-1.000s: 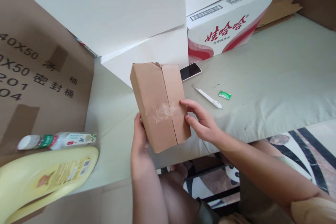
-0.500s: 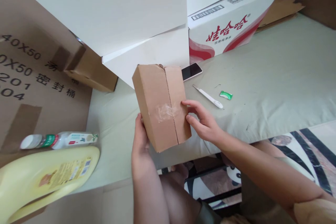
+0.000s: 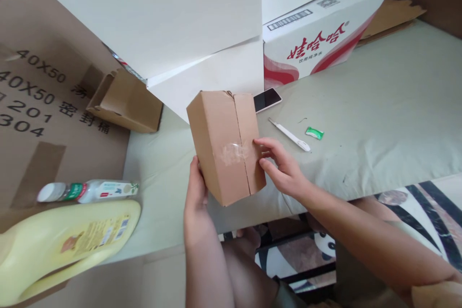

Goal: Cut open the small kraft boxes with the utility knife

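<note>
Between my hands is a small brown cardboard box (image 3: pixel 225 149), raised and tilted above the cloth-covered surface. A strip of clear tape crosses the seam on the side facing me. My left hand (image 3: pixel 197 185) supports its lower left side, with most fingers hidden behind the box. On the right edge, my right hand (image 3: pixel 281 166) holds it with thumb and fingertips. Beyond the right hand lie a white craft knife (image 3: pixel 290 135) and a small green wrapper (image 3: pixel 314 133). Partly behind the box is a phone (image 3: pixel 267 99), its dark screen facing up.
A white and red carton (image 3: pixel 321 43) and a large white box (image 3: pixel 209 67) stand at the back. At left are a yellow jug (image 3: pixel 90 231), a plastic bottle (image 3: pixel 97 191), an open brown box (image 3: pixel 133 101) and a big printed carton (image 3: pixel 43 125). A panda-patterned mat (image 3: pixel 346 245) shows below.
My view has shifted slightly, so everything sits a little further right. The box is turned very slightly, and both hands keep about the same places on it.
</note>
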`<state>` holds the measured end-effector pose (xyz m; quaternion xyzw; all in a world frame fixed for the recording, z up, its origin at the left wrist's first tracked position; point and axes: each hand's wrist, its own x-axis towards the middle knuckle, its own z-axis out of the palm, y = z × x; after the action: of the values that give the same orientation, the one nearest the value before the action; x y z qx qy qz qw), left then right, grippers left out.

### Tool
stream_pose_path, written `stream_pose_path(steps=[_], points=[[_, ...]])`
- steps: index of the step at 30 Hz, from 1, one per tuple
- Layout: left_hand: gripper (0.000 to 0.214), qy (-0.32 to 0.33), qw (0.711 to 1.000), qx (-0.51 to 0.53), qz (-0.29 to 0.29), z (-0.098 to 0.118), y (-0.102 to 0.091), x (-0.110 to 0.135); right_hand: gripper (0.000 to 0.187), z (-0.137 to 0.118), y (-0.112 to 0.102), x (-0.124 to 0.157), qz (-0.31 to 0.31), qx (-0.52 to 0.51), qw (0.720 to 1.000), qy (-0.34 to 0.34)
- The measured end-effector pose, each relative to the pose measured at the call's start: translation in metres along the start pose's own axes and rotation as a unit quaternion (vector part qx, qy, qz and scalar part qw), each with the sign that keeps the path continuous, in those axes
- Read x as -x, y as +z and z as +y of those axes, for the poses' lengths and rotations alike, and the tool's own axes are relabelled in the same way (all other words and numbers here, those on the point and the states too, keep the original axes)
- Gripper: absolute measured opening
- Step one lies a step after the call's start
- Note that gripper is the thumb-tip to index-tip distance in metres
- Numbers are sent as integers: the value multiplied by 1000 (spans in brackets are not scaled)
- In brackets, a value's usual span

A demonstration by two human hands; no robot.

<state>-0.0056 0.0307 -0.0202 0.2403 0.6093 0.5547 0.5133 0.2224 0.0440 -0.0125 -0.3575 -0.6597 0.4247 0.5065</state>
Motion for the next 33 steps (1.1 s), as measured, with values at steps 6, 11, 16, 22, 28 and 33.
stream_pose_path(steps=[6, 11, 16, 22, 28, 33], points=[[50, 39, 998, -27, 51, -3, -6, -5, 43, 6, -6, 1, -2, 8, 998, 56], [44, 106, 990, -86, 44, -3, -7, -2, 65, 17, -8, -1, -9, -20, 990, 142], [43, 156, 988, -18, 2, 2, 1, 4, 58, 24, -7, -4, -14, -33, 983, 180], [50, 209, 978, -1, -5, 11, 4, 12, 50, 26, -5, -6, -79, -108, 970, 201], [59, 267, 962, -42, -25, 2, -3, 7, 68, 28, -3, -8, -9, -54, 972, 230], [47, 341, 920, -181, -70, -5, 6, 8, 57, 28, -8, -11, 12, 46, 984, 170]])
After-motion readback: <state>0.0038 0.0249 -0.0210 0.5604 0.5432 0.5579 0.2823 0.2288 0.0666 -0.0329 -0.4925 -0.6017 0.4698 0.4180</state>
